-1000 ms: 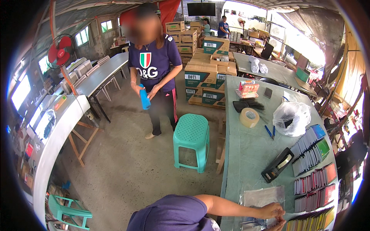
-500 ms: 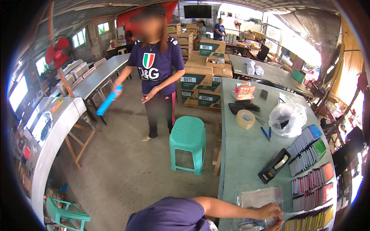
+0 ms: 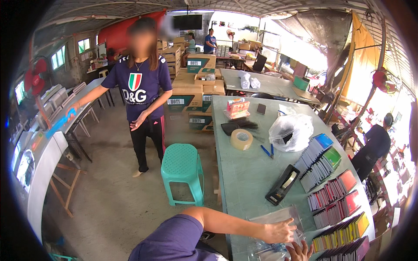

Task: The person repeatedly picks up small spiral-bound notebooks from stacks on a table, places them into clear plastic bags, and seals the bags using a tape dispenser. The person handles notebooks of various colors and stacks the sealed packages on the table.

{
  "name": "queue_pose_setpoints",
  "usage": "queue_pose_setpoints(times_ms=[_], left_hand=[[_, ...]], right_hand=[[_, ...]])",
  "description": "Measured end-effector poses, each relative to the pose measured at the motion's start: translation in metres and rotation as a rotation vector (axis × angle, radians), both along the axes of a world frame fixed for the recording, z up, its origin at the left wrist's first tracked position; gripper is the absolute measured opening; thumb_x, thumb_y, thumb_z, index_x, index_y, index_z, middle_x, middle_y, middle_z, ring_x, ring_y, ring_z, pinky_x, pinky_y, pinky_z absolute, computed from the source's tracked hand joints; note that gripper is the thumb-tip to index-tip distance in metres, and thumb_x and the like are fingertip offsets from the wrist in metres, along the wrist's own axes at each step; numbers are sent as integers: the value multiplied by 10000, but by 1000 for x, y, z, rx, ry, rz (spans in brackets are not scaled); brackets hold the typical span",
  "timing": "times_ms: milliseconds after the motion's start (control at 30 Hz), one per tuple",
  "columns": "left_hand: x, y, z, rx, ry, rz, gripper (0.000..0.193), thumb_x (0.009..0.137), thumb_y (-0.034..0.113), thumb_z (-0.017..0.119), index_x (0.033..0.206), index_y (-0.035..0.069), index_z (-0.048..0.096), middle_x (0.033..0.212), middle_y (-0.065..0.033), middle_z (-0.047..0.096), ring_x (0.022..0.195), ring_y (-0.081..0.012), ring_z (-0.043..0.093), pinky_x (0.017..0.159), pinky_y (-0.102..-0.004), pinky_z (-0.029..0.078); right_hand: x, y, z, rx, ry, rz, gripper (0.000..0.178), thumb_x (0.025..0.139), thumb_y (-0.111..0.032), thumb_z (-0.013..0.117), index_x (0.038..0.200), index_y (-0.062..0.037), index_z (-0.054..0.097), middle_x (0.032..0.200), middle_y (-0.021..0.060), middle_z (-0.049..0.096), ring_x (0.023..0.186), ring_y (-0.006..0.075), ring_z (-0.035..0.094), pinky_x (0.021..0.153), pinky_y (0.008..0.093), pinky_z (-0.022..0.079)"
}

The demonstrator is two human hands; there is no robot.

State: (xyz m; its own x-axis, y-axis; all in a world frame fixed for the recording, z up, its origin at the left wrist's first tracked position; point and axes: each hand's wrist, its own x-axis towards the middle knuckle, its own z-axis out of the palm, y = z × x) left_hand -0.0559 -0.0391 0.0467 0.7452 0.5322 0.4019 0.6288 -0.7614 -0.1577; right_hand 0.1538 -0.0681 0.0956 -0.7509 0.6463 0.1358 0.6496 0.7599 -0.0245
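At the near edge of the green table, my left hand reaches in with its fingers bent over a clear plastic bag. Just nearer and to the right, my right hand has its fingers curled at the same plastic; the lower part of this hand is cut off by the frame. More flat clear bags lie under and beyond my left hand. To the right stand rows of small booklets with yellow, red and green covers. The fingertips' exact grip is hard to make out.
A black tape dispenser, blue-handled pliers, a tape roll and a white plastic bag are on the table. A green stool stands left. Beyond it, a co-worker holds a blue strip-like thing.
My view has turned right. My hands, formerly touching at the fingers, are now slightly apart with plastic between them. The co-worker's arm has swung outward with the blue thing.
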Motion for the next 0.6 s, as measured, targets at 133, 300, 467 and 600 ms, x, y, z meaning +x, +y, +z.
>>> queue_pose_setpoints(times_ms=[133,300,467,600], left_hand=[[6,2,9,107,-144,-24,398,700,202,645,1072,87,563,818,-30,569,936,-165,550,824,-348,377],[17,6,4,-58,-5,28,365,711,237,631,1023,57,572,789,-43,581,870,-171,571,819,-348,381],[17,-4,23,-325,-112,-27,373,722,319,626,968,40,591,817,-57,610,914,-222,575,885,-441,371],[37,-1,-11,-146,30,-43,287,740,289,596,887,43,615,840,-62,624,912,-231,578,912,-467,359]], right_hand=[[9,6,-13,130,-43,-16,328,733,-161,642,1061,-165,622,1206,11,550,1221,289,404,1048,569,197],[-8,1,-8,23,168,-29,118,734,-224,666,814,-136,673,1030,28,618,1172,283,451,1054,566,155],[17,4,-34,18,970,-258,113,797,-140,679,841,-38,656,1001,131,633,991,281,574,863,420,442],[35,-15,-105,-142,1193,-490,160,812,-93,667,919,22,632,1005,143,626,923,271,590,718,343,500]])
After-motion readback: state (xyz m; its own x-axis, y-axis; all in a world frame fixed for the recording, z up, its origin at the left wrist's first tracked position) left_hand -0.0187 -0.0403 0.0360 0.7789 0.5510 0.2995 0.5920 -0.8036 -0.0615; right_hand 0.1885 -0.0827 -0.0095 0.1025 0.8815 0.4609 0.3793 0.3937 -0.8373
